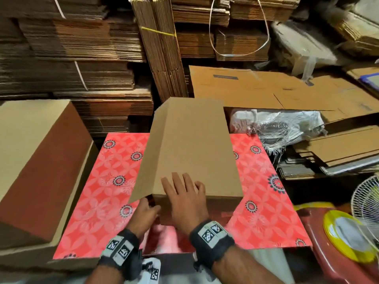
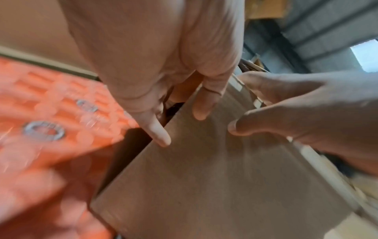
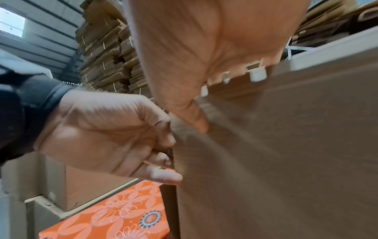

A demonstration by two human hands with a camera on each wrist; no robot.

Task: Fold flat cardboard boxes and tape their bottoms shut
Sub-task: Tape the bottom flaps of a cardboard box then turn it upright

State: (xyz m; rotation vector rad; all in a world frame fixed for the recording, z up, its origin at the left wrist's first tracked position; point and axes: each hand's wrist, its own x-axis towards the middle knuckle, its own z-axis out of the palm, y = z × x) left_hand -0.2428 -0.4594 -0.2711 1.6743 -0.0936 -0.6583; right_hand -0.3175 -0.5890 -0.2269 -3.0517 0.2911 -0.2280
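A brown cardboard box (image 1: 190, 144) lies lengthwise on the red flower-patterned table (image 1: 98, 191), with one long flap slanting down on its left side. My right hand (image 1: 184, 193) lies flat on the box's top face near its close edge, fingers spread and straight. My left hand (image 1: 146, 212) is at the near left corner, below the flap. In the right wrist view its fingers (image 3: 163, 158) curl round the cardboard's edge (image 3: 174, 186), and my right hand (image 3: 200, 124) presses down just above them. The left wrist view shows my left hand (image 2: 182, 126) on the panel (image 2: 214, 186).
A large closed carton (image 1: 34, 160) stands against the table's left side. Tied stacks of flat cardboard (image 1: 82, 58) fill the back. Flat boxes (image 1: 266, 89) and a white woven sack (image 1: 276, 128) lie at the right. A fan (image 1: 367, 206) and a yellow-rimmed roll (image 1: 346, 236) sit near right.
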